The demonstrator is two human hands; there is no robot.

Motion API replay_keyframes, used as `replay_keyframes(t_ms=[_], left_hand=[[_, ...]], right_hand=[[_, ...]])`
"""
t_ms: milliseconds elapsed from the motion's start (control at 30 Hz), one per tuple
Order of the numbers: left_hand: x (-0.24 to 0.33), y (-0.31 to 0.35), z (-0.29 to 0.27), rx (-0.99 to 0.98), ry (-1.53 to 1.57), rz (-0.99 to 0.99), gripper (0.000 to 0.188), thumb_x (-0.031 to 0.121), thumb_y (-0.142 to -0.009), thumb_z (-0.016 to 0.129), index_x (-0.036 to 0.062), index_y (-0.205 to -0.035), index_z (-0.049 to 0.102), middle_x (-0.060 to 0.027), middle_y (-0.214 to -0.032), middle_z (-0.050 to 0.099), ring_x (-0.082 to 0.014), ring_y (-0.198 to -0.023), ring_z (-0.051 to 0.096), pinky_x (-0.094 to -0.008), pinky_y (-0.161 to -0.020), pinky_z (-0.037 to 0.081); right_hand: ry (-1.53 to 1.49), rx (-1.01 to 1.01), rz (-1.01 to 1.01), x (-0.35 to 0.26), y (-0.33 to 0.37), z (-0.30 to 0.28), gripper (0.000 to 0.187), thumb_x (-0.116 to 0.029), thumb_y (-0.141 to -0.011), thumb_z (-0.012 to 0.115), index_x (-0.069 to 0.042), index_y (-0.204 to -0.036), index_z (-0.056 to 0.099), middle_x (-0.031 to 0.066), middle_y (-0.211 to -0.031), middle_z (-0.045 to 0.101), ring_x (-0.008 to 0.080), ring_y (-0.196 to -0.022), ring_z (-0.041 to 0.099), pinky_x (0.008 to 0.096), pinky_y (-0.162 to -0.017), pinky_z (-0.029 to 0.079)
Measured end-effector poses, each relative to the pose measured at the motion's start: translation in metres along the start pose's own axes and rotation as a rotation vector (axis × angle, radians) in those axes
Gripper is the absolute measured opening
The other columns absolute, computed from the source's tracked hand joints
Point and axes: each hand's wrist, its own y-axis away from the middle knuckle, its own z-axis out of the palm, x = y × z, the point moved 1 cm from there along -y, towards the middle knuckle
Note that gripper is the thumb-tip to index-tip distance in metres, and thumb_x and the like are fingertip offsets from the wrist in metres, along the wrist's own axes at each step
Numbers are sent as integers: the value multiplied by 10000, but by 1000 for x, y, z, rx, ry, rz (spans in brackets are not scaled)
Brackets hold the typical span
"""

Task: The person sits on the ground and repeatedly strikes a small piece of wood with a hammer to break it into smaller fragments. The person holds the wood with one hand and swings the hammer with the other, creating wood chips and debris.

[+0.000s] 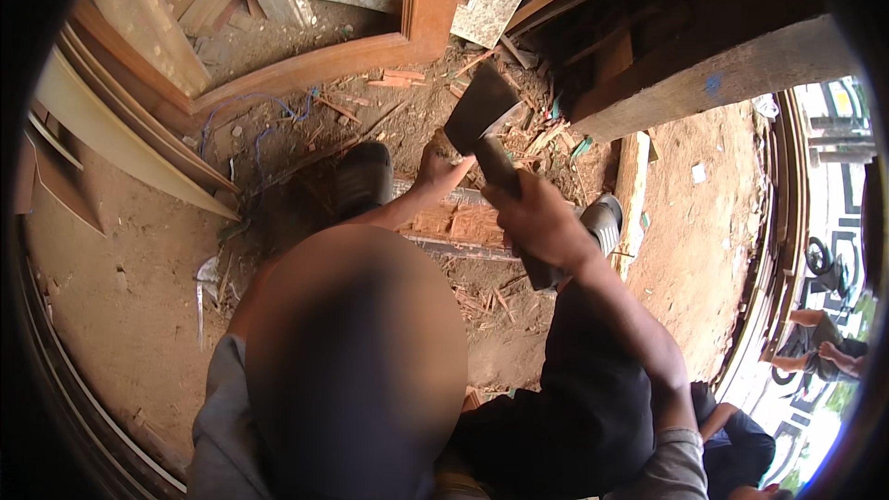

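Observation:
My right hand (546, 227) is wrapped round the wooden handle of a hatchet (482, 109), its broad dark blade raised in front of me. The handle's lower end sticks out below my fist. Close behind the blade, my left hand (437, 174) is closed on a small light-brown piece of wood (445, 144), partly hidden by the hatchet. Beneath both hands a wooden beam (454, 227) lies across the ground between my feet, its reddish top rough and chopped. My left shoe (364, 178) and right shoe (604, 222) are at its two ends.
Wood chips (546, 134) litter the dirt. An orange-brown wooden frame (306, 69) stands ahead, curved boards (130, 134) lean at left, and a thick timber (713, 79) juts in at right. Blue string (259, 102) lies at left. People (736, 440) sit at far right.

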Motion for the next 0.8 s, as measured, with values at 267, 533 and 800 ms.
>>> replay_keyframes(t_ms=[267,533,800], left_hand=[[-13,7,-9,-226,-86,-319,266,191,-760,638,-6,-931,587,-127,-834,632,-252,-763,607,-369,-681,485],[-11,0,-1,-214,68,-110,256,120,-763,628,10,-988,577,-100,-891,629,-177,-832,597,-324,-696,469],[10,11,-55,-727,-580,-420,601,295,-750,670,-40,-1192,439,-214,-963,617,-266,-892,612,-378,-757,470]], right_hand=[[-519,505,-365,-108,39,-85,256,-296,-904,525,-51,-829,525,37,-575,508,87,-430,478,213,-386,357],[230,-27,-38,20,-8,26,360,-277,-918,492,75,-995,477,46,-589,517,117,-484,539,274,-438,452],[-78,-98,-37,20,-1,10,352,-287,-891,548,60,-858,497,84,-607,558,137,-482,563,295,-438,458]])
